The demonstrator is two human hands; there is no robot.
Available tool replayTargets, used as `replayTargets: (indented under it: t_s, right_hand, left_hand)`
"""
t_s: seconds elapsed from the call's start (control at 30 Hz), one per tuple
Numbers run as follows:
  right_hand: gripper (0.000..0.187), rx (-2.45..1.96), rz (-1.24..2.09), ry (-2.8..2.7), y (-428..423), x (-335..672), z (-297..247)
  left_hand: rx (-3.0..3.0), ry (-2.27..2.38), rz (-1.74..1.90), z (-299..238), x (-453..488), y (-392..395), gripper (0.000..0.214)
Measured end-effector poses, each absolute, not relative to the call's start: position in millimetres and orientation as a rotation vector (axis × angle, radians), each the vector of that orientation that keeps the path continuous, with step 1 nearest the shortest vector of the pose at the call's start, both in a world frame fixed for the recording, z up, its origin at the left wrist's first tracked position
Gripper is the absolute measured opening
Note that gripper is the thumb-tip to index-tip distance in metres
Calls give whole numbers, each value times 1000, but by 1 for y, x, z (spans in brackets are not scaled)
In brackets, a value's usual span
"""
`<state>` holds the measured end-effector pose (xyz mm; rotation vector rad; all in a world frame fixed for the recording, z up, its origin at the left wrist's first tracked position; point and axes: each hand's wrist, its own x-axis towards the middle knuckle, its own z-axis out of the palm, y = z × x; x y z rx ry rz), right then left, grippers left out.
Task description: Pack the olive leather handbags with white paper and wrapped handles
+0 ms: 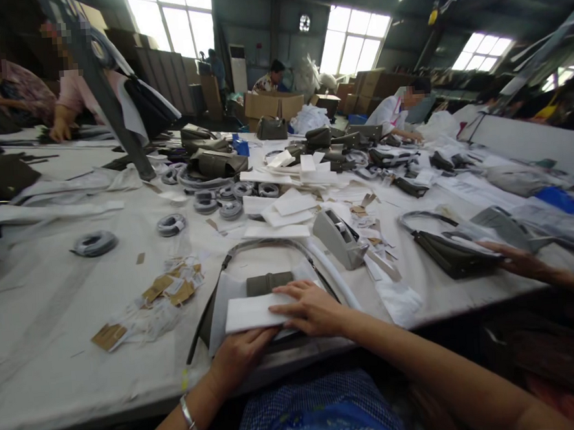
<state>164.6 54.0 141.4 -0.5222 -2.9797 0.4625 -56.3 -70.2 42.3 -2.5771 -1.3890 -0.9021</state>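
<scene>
A dark olive handbag (270, 283) lies before me on the table, partly wrapped in white sheeting, its long handle arching away. Across its front rests a white foam sheet (248, 313). My right hand (315, 308) lies on the sheet's right part, fingers stretched out and apart. At the sheet's near edge is my left hand (244, 355), its fingers close together along that edge and partly hidden; it seems to grip the sheet there. A grey tape dispenser (339, 238) stands just beyond the bag, to the right.
Brown tags (172, 288) lie left of the bag, with wrapped coils (94, 243) farther off. White foam pieces (291, 205) are piled behind it. At right, a co-worker's hand (518, 259) touches another dark bag (452, 253). Other people work across the table, and a slanted metal post (109, 89) rises at left.
</scene>
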Motion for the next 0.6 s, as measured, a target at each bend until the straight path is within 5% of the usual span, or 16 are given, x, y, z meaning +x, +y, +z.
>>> replayTargets:
  t_s: [0.3, 0.6]
  right_hand:
    - [45, -500, 417, -3019, 52, 169, 113]
    - [44, -499, 507, -2985, 56, 170, 107]
  left_hand:
    - [-2550, -1376, -830, 46, -57, -74, 47]
    - [-2438, -1437, -1325, 79, -35, -83, 59]
